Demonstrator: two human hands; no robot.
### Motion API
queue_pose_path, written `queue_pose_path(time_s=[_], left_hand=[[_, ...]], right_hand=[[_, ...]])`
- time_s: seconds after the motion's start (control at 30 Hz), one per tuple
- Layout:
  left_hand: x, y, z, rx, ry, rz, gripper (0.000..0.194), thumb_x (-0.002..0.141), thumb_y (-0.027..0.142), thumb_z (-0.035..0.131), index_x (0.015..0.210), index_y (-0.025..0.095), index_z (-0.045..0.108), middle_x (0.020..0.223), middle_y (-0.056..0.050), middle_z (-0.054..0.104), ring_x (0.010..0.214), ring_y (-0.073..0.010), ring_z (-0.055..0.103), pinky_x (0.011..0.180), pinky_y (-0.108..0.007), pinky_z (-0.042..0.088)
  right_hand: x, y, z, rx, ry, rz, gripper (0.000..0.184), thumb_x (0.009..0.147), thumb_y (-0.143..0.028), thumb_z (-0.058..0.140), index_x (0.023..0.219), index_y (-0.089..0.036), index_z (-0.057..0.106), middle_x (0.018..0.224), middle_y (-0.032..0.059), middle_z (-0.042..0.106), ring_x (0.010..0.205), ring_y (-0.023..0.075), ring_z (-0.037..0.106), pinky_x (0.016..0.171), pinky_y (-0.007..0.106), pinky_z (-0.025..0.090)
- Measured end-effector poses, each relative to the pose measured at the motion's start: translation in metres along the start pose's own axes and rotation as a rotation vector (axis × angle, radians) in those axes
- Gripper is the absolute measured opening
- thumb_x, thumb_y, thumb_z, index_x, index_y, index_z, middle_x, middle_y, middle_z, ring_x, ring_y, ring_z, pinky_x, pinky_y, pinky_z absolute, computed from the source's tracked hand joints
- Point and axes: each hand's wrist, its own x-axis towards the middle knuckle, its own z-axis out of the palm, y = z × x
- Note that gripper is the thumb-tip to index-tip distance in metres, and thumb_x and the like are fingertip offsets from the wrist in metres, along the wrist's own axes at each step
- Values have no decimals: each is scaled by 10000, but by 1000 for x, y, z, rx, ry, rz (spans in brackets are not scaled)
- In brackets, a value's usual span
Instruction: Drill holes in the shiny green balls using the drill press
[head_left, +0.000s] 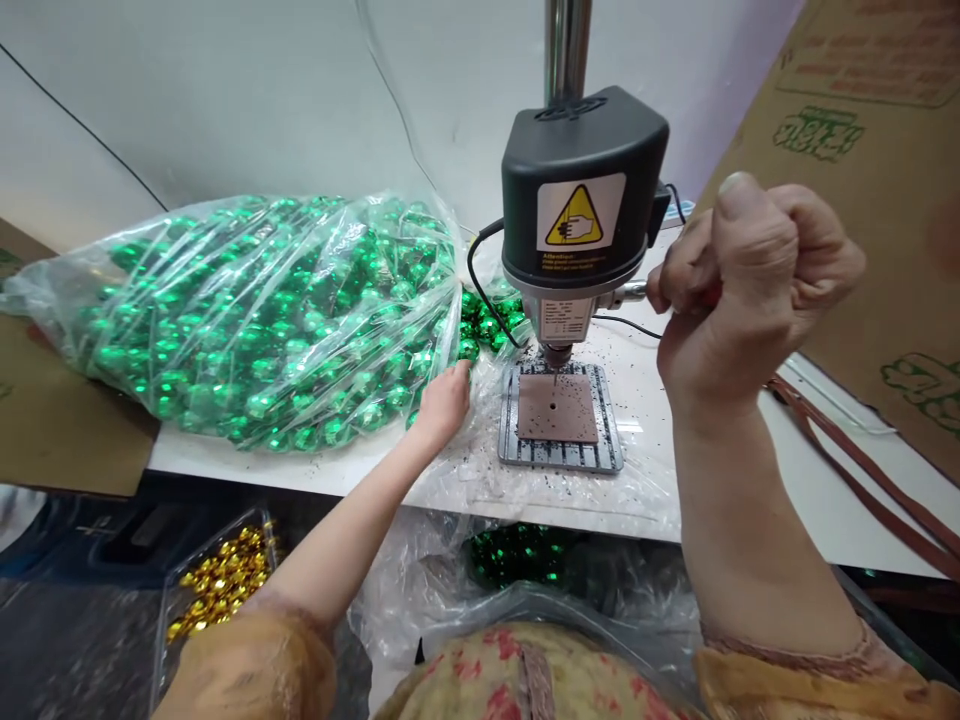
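Note:
My right hand (750, 270) is closed in a fist around the feed handle (632, 291) of a small black bench drill press (585, 180). Below its chuck (557, 354), a brown board (559, 408) with a small dark hole lies on the slotted metal base (510, 440). My left hand (446, 402) is at the mouth of a clear plastic bag (285, 320) full of shiny green faceted balls. Its fingers are bent together against a green ball (468, 348) there; the far fingers are hidden.
Dark shavings litter the base and the white table (645, 490). A cardboard box (840, 200) stands at the right, with brown straps (847, 470) beside it. Below the table edge are a clear bin of gold balls (225, 580) and more green balls (517, 555) in plastic.

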Motion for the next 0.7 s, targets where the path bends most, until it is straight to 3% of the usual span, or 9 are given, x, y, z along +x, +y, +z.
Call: queue_pose_path(time_s=[0.07,0.13,0.27,0.37,0.47,0.57,0.63,0.7], left_hand=[[20,5,-6,126,-129,-186,332,1075,269,417,1305,138,616,1052,-194,771,1008,-337,764,841,-416,579],[30,12,-6,177,-174,-270,361,1071,350,455,1300,126,622,1066,-221,764,1039,-372,756,833,-429,580],[36,18,3,171,-170,-290,366,1019,338,581,1340,165,615,1149,-247,725,1055,-385,742,828,-427,573],[33,11,12,85,-86,-264,418,965,244,647,1379,215,594,1200,-224,682,1056,-370,726,856,-440,562],[27,0,16,-262,69,-199,395,912,199,686,1303,213,631,1098,-146,675,994,-317,711,892,-433,554],[19,-2,13,-889,196,-149,432,891,302,723,1305,245,613,958,-46,667,841,-214,682,846,-364,564],[13,6,8,-1315,180,-154,492,886,402,720,1337,275,573,965,-18,677,779,-168,673,797,-329,573],[7,19,5,-1615,81,-189,538,867,472,725,1336,280,543,990,-15,694,755,-160,694,773,-332,586]], right_hand=[[0,0,-1,3,-7,0,438,906,-253,684,565,-238,410,444,-86,365,381,81,334,426,305,232],[-1,0,-1,1,-15,-2,447,906,-275,703,570,-235,412,456,-85,335,389,79,342,430,302,235],[-1,0,-1,-1,-22,-13,443,920,-263,687,576,-237,408,467,-85,295,397,80,336,437,305,237],[-1,0,-1,1,-19,-31,437,916,-255,680,569,-241,415,459,-90,279,396,81,325,433,312,232],[-2,-2,0,-13,-38,-29,444,923,-237,658,562,-232,400,457,-89,296,402,70,335,435,303,252],[-3,-4,0,-32,-42,-18,452,944,-219,619,563,-214,376,480,-87,316,430,41,347,471,273,259],[-3,-4,1,-35,-38,-15,448,951,-219,603,566,-209,375,486,-87,319,442,32,351,488,268,257],[-3,-3,1,-18,-32,-23,446,941,-221,618,565,-215,379,471,-91,306,425,40,338,470,277,253]])
